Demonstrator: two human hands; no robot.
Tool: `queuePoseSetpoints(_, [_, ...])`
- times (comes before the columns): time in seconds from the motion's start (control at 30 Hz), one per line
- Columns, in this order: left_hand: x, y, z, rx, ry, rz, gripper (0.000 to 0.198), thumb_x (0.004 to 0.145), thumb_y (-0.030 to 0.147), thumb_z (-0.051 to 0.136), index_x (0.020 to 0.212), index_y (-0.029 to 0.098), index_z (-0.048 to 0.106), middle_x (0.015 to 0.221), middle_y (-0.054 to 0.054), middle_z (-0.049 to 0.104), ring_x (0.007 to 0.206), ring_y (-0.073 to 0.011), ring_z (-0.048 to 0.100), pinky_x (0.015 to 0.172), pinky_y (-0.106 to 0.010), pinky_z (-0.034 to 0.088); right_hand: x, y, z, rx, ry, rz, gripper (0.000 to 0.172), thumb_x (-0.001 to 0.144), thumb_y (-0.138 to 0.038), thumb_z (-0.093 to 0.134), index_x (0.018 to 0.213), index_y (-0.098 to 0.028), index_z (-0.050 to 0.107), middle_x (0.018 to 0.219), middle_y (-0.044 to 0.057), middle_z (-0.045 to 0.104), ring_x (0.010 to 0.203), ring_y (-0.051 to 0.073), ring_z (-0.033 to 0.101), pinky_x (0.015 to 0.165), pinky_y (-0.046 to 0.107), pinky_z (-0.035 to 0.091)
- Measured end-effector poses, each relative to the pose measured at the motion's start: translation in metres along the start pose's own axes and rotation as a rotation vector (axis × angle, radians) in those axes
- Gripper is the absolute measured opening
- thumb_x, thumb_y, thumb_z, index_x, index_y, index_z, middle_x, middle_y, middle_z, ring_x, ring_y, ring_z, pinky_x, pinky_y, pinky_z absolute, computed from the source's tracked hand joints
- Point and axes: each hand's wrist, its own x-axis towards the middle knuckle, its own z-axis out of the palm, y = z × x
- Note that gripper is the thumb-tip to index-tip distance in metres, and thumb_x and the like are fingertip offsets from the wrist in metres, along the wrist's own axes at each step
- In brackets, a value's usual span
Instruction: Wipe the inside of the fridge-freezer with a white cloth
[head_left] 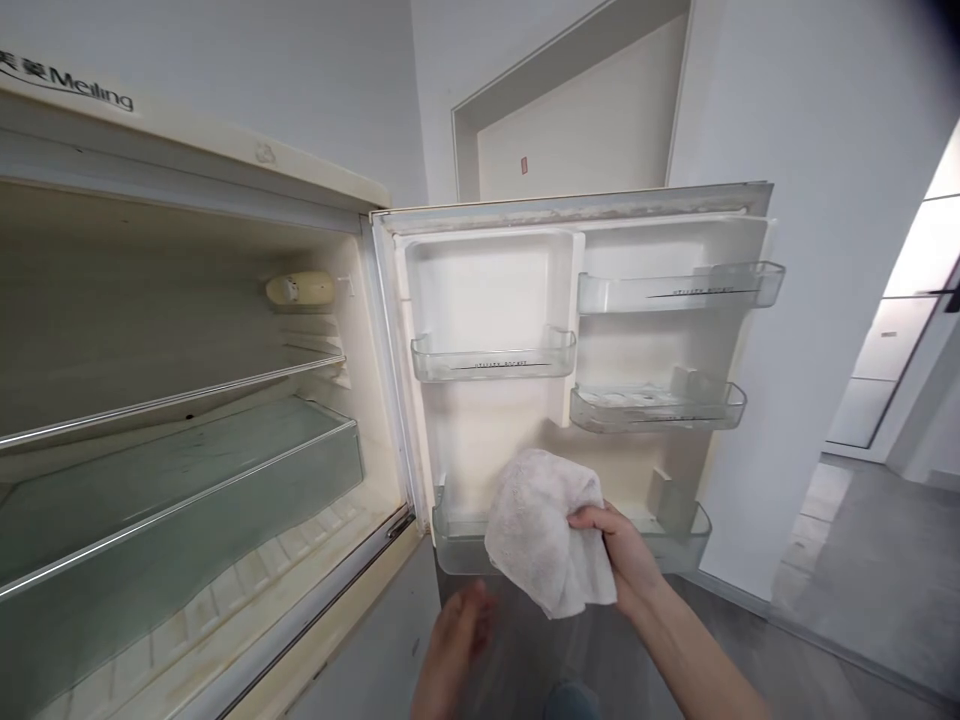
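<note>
My right hand grips a white cloth between thumb and fingers, and the cloth hangs bunched in front of the lower door shelf. Lower and to the left, my left hand is beside the cloth and apart from it. Its fingers look bent but are smeared by motion, and nothing shows in them. Behind the cloth stands the inside of the open fridge door, with clear plastic shelves at several heights. The cloth covers part of the lowest shelf.
At left is the open fridge, with a glass shelf above a greenish clear drawer. A cream-coloured control box sits on its inner wall. A wall niche lies behind the door. Grey floor extends to a doorway at right.
</note>
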Motion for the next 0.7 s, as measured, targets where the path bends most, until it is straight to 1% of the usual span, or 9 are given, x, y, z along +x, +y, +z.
queuePoseSetpoints(0.03, [-0.01,0.0,-0.003,0.127,0.002,0.1,0.047,0.057,0.053,0.073,0.086,0.016,0.069,0.094,-0.014,0.074,0.095,-0.0304,0.066,0.089,-0.045,0.049,-0.001,0.001,-0.001,-0.008,0.002,0.0,0.025,0.05,-0.014,0.067,0.074,-0.016,0.064,0.073,0.005,0.069,0.07,0.023,0.063,0.055,0.026,0.042])
queuePoseSetpoints(0.13, [-0.047,0.005,0.003,0.333,0.352,0.48,0.03,0.067,0.051,0.064,0.078,0.023,0.067,0.082,-0.009,0.07,0.085,-0.026,0.062,0.085,-0.043,0.047,-0.003,0.003,-0.001,-0.042,0.01,0.0,0.026,0.053,-0.015,0.067,0.079,-0.017,0.065,0.074,0.004,0.069,0.07,0.023,0.063,0.054,0.026,0.042])
queuePoseSetpoints(0.17, [-0.057,0.009,0.01,0.333,0.409,0.64,0.029,0.067,0.047,0.066,0.083,0.024,0.067,0.088,-0.009,0.069,0.087,-0.0252,0.061,0.083,-0.041,0.048,-0.005,0.004,0.001,-0.057,0.017,-0.004,0.029,0.053,-0.015,0.067,0.082,-0.017,0.065,0.074,0.004,0.069,0.07,0.023,0.063,0.054,0.026,0.043])
queuePoseSetpoints(0.27, [-0.075,0.02,0.03,0.369,0.413,0.91,0.036,0.062,0.041,0.073,0.096,0.029,0.069,0.106,-0.009,0.069,0.102,-0.0263,0.06,0.086,-0.04,0.048,-0.011,0.007,0.004,-0.086,0.016,-0.023,0.042,0.054,-0.017,0.07,0.096,-0.017,0.066,0.074,0.004,0.069,0.069,0.024,0.063,0.053,0.027,0.044])
queuePoseSetpoints(0.4, [-0.071,0.026,0.037,0.507,0.348,1.087,0.013,0.071,0.028,0.068,0.082,0.031,0.072,0.091,-0.006,0.074,0.091,-0.0229,0.063,0.083,-0.04,0.049,-0.018,0.006,-0.003,-0.109,0.011,-0.055,0.05,0.056,-0.019,0.074,0.105,-0.019,0.065,0.078,0.004,0.07,0.07,0.024,0.063,0.055,0.027,0.044])
queuePoseSetpoints(0.5, [-0.068,0.032,0.033,0.557,0.294,1.163,0.016,0.075,0.02,0.062,0.086,0.03,0.069,0.089,-0.004,0.073,0.088,-0.019,0.064,0.078,-0.034,0.052,-0.018,0.005,-0.015,-0.179,0.02,-0.085,0.049,0.06,-0.022,0.074,0.109,-0.02,0.064,0.083,0.004,0.07,0.073,0.023,0.063,0.058,0.027,0.045])
queuePoseSetpoints(0.57, [-0.071,0.038,0.034,0.554,0.323,1.18,0.017,0.076,0.018,0.06,0.089,0.028,0.065,0.091,-0.003,0.072,0.09,-0.0175,0.064,0.078,-0.032,0.052,-0.015,0.008,-0.022,-0.263,0.025,-0.121,0.047,0.065,-0.027,0.072,0.111,-0.021,0.064,0.085,0.004,0.07,0.075,0.023,0.063,0.061,0.027,0.046])
queuePoseSetpoints(0.63, [-0.076,0.045,0.038,0.589,0.344,1.245,0.019,0.076,0.016,0.06,0.091,0.027,0.061,0.091,-0.003,0.072,0.09,-0.0168,0.064,0.078,-0.032,0.052,-0.011,0.017,-0.029,-0.371,0.04,-0.16,0.04,0.069,-0.032,0.069,0.107,-0.021,0.065,0.086,0.004,0.069,0.078,0.023,0.062,0.062,0.027,0.046])
queuePoseSetpoints(0.7, [-0.081,0.047,0.045,0.71,0.298,1.353,0.021,0.075,0.016,0.061,0.093,0.027,0.058,0.091,-0.003,0.072,0.087,-0.0165,0.064,0.078,-0.032,0.05,-0.007,0.028,-0.035,-0.485,0.045,-0.17,0.031,0.071,-0.036,0.066,0.097,-0.019,0.067,0.083,0.003,0.069,0.076,0.022,0.06,0.061,0.026,0.044])
